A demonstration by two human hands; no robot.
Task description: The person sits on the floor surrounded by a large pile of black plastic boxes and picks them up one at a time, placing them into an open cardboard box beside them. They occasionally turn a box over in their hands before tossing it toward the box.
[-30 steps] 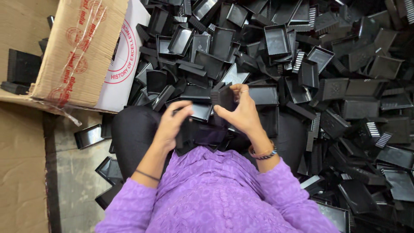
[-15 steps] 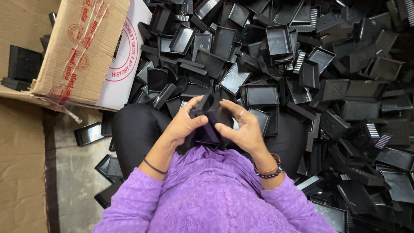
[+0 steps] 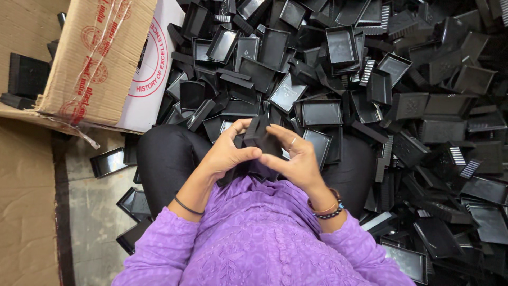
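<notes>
A small black plastic part (image 3: 260, 135) is gripped between the left hand (image 3: 226, 153) and right hand (image 3: 296, 159) (both closed on it), above the lap; black trays (image 3: 338, 45) are heaped beyond.

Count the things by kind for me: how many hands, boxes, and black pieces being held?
Hands: 2, left hand and right hand
Cardboard boxes: 2, the brown cardboard box and the white box
Black plastic piece held: 1
Heap of black plastic trays: 1, too many trays to count
Total: 6
</notes>
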